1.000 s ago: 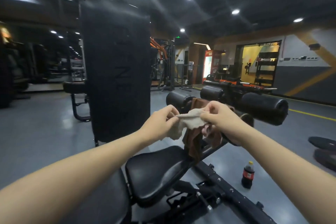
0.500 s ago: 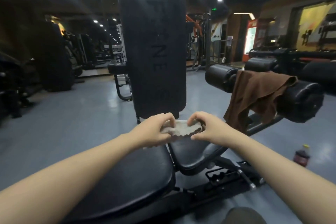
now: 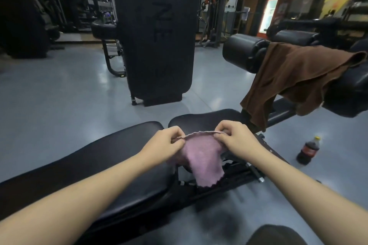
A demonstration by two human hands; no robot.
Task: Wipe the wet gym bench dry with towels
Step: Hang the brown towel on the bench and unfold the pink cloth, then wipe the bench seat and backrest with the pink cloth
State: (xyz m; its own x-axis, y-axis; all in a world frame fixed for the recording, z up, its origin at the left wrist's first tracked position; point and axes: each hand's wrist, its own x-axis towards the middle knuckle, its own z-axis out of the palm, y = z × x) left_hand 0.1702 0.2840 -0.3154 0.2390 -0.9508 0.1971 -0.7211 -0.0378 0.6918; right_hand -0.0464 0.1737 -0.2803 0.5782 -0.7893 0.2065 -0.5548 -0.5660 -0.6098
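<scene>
A black padded gym bench (image 3: 111, 157) runs from lower left toward the centre, with a smaller seat pad (image 3: 207, 119) beyond it. Both hands hold a small pink towel (image 3: 201, 157) by its top edge over the gap between the pads, and the cloth hangs down unfolded. My left hand (image 3: 167, 141) pinches the left corner. My right hand (image 3: 235, 137) pinches the right corner. A brown towel (image 3: 294, 77) is draped over the black leg rollers (image 3: 245, 51) at the right.
A tall black upright pad (image 3: 157, 32) stands on the grey floor behind the bench. A cola bottle (image 3: 308, 150) stands on the floor at the right. Gym machines fill the dim background, and a dark shoe tip (image 3: 276, 234) shows at the bottom edge.
My view has tipped down toward the bench. The hands have come lower over the pads, and the bunched light cloth is now spread out and hanging.
</scene>
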